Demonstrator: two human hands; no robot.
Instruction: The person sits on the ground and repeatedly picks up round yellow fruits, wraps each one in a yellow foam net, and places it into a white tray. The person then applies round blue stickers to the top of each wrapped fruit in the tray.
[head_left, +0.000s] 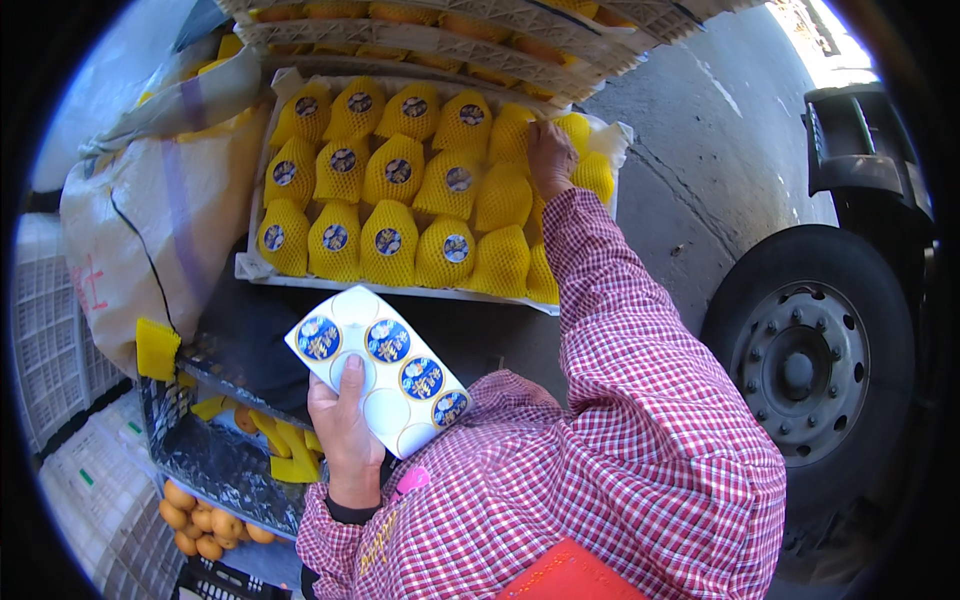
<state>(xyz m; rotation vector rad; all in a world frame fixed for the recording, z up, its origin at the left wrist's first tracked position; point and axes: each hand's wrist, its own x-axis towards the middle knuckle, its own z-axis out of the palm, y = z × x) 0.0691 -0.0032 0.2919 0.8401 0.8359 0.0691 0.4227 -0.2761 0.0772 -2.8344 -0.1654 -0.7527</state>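
My left hand (pixel 346 430) grips a white sheet of round blue stickers (pixel 421 378), thumb on top; several of its circles are bare white. Beyond it lies a shallow white tray (pixel 420 292) with rows of fruits in yellow foam nets (pixel 388 243). Fruits in the left and middle columns each carry a round sticker, while those visible toward the right have none. My right hand (pixel 553 158) reaches to the far right of the tray, its bent fingers against a netted fruit (pixel 512 130) in the far row. Whatever its fingertips hold is hidden.
Stacked crates of netted fruit (pixel 440 40) stand behind the tray. At left are a large white sack (pixel 165 215) and a black crate (pixel 215 450) with yellow nets. Loose orange-brown fruits (pixel 205 525) lie lower left. A truck wheel (pixel 800 370) stands at right.
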